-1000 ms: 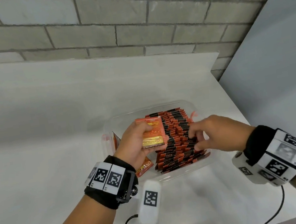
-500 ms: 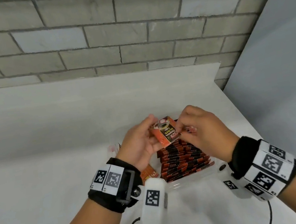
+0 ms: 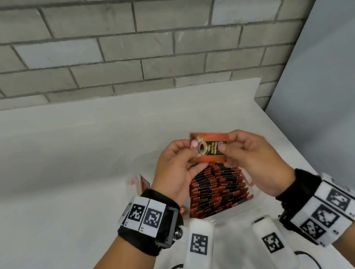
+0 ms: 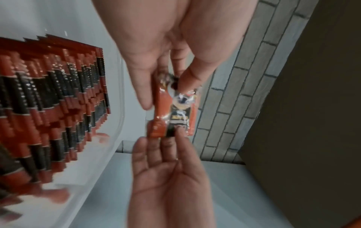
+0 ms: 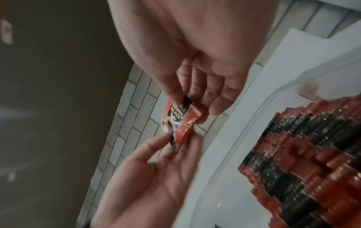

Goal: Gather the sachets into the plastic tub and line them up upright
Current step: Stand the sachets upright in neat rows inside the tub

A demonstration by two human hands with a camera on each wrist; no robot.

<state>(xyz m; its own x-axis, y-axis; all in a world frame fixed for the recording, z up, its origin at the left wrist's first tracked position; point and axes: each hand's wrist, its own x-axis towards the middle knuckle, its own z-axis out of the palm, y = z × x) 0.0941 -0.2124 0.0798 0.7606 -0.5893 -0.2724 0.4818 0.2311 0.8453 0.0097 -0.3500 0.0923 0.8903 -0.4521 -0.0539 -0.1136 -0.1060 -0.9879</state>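
Both hands are raised above the plastic tub (image 3: 252,194), sharing one small stack of orange-and-black sachets (image 3: 211,150) between them. The left hand (image 3: 175,172) pinches the stack's left end, thumb on the printed face and fingers behind; the right hand (image 3: 252,159) pinches the right end the same way, thumb tip on the front and fingers curled at the back. The stack lies crosswise between the two hands, its printed face — a coffee cup picture on a black band — turned toward the head camera.

In the left wrist view the left hand (image 4: 171,50) reaches from the top and the right hand (image 4: 168,177) from below, their fingertips meeting on the sachets (image 4: 173,114), which show more than one layer at the lower edge. The right wrist view mirrors this: right hand (image 5: 195,61) above, left hand (image 5: 148,177) below, sachets (image 5: 177,121) gripped at both ends.

Below and just nearer than the held stack, the clear tub stands on the white table (image 3: 65,198), filled with a long row of sachets (image 3: 218,193) standing on edge, packed tightly face to face — a few sit slightly higher than their neighbours. More orange packets (image 3: 141,183) show at the tub's left side, partly hidden by the left wrist; whether they lie inside or outside the tub cannot be told. A grey brick wall (image 3: 133,36) rises behind the table.
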